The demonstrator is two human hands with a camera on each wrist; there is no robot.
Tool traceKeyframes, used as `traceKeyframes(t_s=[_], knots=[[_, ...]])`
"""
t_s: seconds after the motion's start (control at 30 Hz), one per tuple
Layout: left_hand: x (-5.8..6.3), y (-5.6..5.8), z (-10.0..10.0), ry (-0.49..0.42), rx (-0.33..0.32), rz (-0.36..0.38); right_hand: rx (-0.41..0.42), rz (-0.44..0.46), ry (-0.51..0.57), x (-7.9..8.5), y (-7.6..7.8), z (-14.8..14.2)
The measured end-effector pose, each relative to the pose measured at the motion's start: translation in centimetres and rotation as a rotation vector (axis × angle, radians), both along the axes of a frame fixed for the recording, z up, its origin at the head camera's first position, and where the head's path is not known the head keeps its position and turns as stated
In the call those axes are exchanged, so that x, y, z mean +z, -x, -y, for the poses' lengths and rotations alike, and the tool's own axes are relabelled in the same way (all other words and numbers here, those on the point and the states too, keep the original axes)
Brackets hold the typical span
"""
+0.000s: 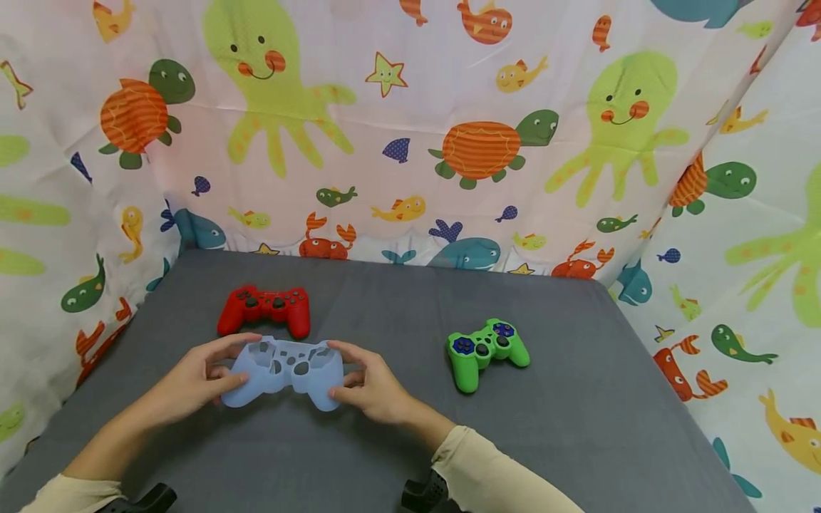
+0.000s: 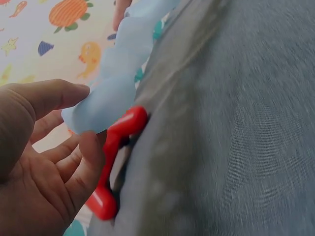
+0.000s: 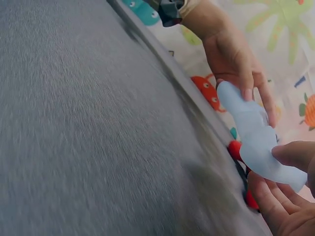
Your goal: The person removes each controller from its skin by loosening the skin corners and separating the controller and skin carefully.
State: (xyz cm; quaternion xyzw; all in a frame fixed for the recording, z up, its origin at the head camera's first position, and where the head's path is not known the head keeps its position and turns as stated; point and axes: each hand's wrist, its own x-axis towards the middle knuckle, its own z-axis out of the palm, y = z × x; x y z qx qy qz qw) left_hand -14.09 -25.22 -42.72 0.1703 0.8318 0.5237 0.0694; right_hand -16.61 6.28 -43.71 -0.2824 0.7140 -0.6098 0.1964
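A pale blue, see-through silicone controller cover point(image 1: 276, 382) is held up above the table, with open cutouts where buttons and sticks would sit. My left hand point(image 1: 192, 377) pinches its left grip between thumb and fingers. On the other side, my right hand point(image 1: 375, 390) pinches the right grip the same way. In the left wrist view, the thumb presses the top of the cover point(image 2: 103, 105) with fingers beneath. The right wrist view shows the cover point(image 3: 258, 152) between both hands. Just behind it lies a red game controller point(image 1: 234, 313).
A green game controller point(image 1: 467, 374) with blue buttons rests on the grey table point(image 1: 577, 427), to the right of my hands. Cloth curtains point(image 1: 410, 121) printed with sea animals hang along the back and both sides.
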Motion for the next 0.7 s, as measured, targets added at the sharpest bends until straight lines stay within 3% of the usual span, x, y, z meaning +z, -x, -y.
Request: traceKeyframes(t_s=[0.17, 0.43, 0.7], knots=[[-0.3, -0.7, 1.5, 0.028, 0.006, 0.007, -0.007, 0.064, 0.018, 0.0, -0.7, 1.6], [-0.2, -0.7, 3.6, 0.069, 0.021, -0.008, -0.027, 0.118, 0.026, 0.2, -0.7, 3.6], [-0.8, -1.3, 5.6, 0.135, 0.039, 0.052, -0.004, 0.137, 0.052, -0.7, -1.2, 5.6]])
